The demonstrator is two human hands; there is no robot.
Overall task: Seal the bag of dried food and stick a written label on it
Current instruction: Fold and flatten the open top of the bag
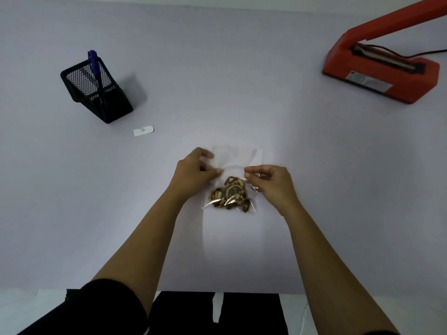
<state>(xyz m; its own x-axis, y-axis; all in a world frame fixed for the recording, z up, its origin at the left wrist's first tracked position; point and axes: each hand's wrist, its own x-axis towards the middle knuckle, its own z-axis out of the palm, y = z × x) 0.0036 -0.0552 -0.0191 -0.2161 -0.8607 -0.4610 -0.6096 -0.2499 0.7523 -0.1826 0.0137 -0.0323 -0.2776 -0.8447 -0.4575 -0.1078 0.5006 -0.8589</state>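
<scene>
A clear plastic bag [233,163] lies on the pale table in the middle of the view, with brown dried food [229,193] bunched at its near end. My left hand [193,172] pinches the bag's left side about halfway up. My right hand [271,181] pinches its right side at the same height. The bag's far end looks flat and empty. A small white label [143,130] lies on the table to the far left of the bag. A blue pen [94,68] stands in a black mesh holder [96,90] beyond the label.
A red heat sealer [382,76] with its arm raised sits at the far right, a black cord trailing from it. The table's near edge [217,291] runs just in front of my dark clothing.
</scene>
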